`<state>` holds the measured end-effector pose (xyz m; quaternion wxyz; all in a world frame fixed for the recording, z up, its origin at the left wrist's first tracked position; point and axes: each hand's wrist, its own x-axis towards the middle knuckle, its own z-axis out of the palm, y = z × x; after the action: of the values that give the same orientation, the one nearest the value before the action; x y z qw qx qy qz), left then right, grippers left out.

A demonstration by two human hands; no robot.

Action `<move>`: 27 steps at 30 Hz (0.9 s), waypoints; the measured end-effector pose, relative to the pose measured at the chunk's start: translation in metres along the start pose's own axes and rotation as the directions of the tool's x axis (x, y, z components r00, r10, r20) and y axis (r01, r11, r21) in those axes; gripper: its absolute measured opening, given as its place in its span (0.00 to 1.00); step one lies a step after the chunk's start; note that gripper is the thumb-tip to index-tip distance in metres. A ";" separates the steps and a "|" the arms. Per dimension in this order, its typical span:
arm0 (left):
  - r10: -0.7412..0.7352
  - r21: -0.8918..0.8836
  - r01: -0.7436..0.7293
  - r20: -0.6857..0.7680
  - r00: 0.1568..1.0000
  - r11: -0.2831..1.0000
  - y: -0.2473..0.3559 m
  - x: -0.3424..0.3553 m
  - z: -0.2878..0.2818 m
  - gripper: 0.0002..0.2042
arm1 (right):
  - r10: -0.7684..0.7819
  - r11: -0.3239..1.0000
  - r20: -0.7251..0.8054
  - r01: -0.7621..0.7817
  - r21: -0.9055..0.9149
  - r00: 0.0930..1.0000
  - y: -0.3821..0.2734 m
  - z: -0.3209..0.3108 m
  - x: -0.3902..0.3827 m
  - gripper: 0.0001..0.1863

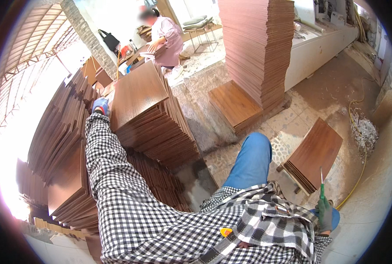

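My left hand (100,105), in a blue glove, reaches far forward to the left edge of a tall stack of boards. The top brown board (139,94) of that stack lies beside it, wood-grained and shiny. The fingers are too small and partly hidden to show whether they grip an edge. Low at the right, my right hand (325,214), in a dark green glove, is closed around a green-handled tool (322,192) with a thin metal shaft pointing away from me. Just beyond the tool, a short pile of reddish-brown boards (317,152) rests on low supports.
Uneven board stacks (66,132) crowd the left side. A high stack (255,48) rises at the back, a lower pile (235,104) before it. A yellow hose (364,165) runs past white scraps (365,134) at right. Farther off, a person in pink (166,37) handles boards.
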<state>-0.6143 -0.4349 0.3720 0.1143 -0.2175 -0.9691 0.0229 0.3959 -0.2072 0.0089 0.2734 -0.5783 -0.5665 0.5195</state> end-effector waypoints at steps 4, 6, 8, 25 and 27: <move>0.063 -0.157 -0.070 -0.050 0.997 0.985 0.131 -0.073 -0.032 0.29 | 0.052 0.999 -0.061 -0.051 0.012 0.997 0.016 -0.004 -0.004 0.19; 0.522 -0.483 -0.487 -0.070 0.850 0.728 0.197 -0.143 -0.046 0.35 | 0.059 0.998 -0.008 -0.059 0.015 0.998 0.020 -0.002 0.004 0.19; 0.742 -0.074 -0.762 -0.185 0.645 0.644 0.257 -0.195 -0.041 0.32 | 0.058 0.997 0.059 -0.055 -0.046 0.997 0.009 -0.005 0.008 0.18; 0.712 0.009 -0.758 -0.351 0.608 0.652 0.252 -0.203 0.000 0.10 | -0.036 0.987 -0.009 0.035 -0.156 0.999 0.013 -0.004 -0.010 0.18; 0.701 -0.001 -0.761 -0.386 0.599 0.649 0.239 -0.203 0.007 0.12 | 0.059 0.993 -0.036 -0.062 -0.095 0.998 -0.002 0.001 -0.012 0.20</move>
<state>-0.3379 -0.3049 0.3001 0.2476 -0.6051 -0.7549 -0.0519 0.3965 -0.2181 0.0137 0.2387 -0.6163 -0.5685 0.4899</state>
